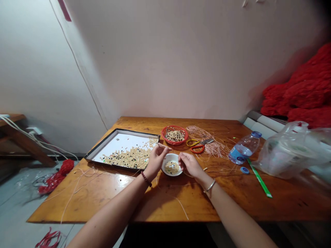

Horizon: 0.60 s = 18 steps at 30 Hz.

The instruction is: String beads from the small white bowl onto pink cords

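A small white bowl (171, 174) of cream, black and a few green beads (171, 167) stands between my hands. My left hand (156, 159), a dark bead bracelet at its wrist, is closed in a pinch over the bowl's left rim; a thin pale cord (157, 181) hangs below it and seems to run from its fingers. My right hand (190, 164) is pinched closed at the right rim, a metal bangle on its wrist. What its fingertips hold is too small to make out. Part of a strand of strung beads (188, 175) shows beneath the right hand.
Left lies a black-edged white tray (108, 137) of loose beads. Behind the bowl are a red basket (162, 137) of bead strings, scissors (198, 145) and tangled pink cord (213, 148). Right are a water bottle (241, 151), blue cap (244, 170), green strip (261, 181) and plastic bag (281, 155).
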Available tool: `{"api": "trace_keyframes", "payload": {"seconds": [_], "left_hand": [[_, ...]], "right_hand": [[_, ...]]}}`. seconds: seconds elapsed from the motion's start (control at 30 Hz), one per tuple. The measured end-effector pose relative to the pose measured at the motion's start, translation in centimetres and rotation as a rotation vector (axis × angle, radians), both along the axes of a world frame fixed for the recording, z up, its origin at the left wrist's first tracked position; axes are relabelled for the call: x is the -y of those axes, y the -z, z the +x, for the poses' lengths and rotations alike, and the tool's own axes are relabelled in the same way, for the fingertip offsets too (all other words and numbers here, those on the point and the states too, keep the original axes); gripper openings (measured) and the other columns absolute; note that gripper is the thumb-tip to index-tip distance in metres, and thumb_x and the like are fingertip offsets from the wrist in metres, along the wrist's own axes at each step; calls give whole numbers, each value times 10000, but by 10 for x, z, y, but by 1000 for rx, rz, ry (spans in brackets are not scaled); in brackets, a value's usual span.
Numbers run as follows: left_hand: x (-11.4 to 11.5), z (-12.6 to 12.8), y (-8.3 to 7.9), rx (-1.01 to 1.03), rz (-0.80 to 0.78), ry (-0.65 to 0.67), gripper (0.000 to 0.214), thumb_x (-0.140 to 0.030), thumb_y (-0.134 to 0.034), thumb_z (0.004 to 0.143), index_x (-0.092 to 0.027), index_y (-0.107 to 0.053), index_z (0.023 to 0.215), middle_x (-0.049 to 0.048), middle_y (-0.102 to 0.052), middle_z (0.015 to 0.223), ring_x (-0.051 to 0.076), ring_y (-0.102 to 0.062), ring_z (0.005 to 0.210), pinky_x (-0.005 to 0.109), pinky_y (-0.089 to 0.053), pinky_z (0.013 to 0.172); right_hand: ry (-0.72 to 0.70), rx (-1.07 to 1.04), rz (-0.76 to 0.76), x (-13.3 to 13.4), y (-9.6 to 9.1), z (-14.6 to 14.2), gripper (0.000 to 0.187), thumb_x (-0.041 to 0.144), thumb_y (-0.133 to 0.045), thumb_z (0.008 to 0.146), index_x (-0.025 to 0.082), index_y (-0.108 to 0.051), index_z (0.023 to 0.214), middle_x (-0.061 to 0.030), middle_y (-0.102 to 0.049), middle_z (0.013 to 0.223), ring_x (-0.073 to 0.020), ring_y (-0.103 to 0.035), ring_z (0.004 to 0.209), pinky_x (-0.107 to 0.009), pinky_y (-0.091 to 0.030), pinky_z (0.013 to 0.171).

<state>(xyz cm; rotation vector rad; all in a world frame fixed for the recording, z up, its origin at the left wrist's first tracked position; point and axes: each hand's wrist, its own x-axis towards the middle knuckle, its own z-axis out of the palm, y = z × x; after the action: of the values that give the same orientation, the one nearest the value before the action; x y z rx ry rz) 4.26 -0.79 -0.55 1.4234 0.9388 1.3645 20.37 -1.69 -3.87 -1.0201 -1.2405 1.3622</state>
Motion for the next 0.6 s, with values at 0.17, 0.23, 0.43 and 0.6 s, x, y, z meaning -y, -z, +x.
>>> {"api": "trace_keyframes", "payload": {"seconds": [0.17, 0.23, 0.43, 0.6], "left_hand": [[-2, -4, -5, 82, -79, -20, 344, -497, -654, 772, -178, -529, 805, 57, -679, 797, 177, -650, 818, 205, -405, 562], [-1, -3, -5, 71, -84, -13, 356, -510, -648, 773, -178, -525, 808, 46, -664, 748, 179, -657, 788, 208, -400, 557], [1, -1, -4, 69, -91, 5, 360, -518, -631, 782, -177, -521, 812, 52, -673, 781, 168, -646, 786, 216, -417, 590], [-4, -5, 0, 117, -124, -88, 361, -514, -650, 766, -175, -535, 810, 75, -695, 847, 139, -620, 740, 200, -413, 562]], "right_hand": [[-45, -46, -37, 4, -11, 2, 483, 647, -611, 705, 170, -596, 782, 6, -578, 610, -87, -478, 425, -230, -371, 431], [-87, -81, -88, 9, -17, 2, 478, 635, -570, 752, 171, -613, 860, 1, -592, 625, -87, -487, 432, -220, -358, 429], [-148, -120, -149, 16, -22, 4, 428, 571, -676, 698, 162, -600, 800, 50, -507, 538, -56, -430, 397, -186, -300, 397], [-34, -44, -152, 9, -16, 5, 417, 573, -657, 693, 166, -571, 725, 42, -501, 515, -66, -402, 391, -200, -272, 379]]}}
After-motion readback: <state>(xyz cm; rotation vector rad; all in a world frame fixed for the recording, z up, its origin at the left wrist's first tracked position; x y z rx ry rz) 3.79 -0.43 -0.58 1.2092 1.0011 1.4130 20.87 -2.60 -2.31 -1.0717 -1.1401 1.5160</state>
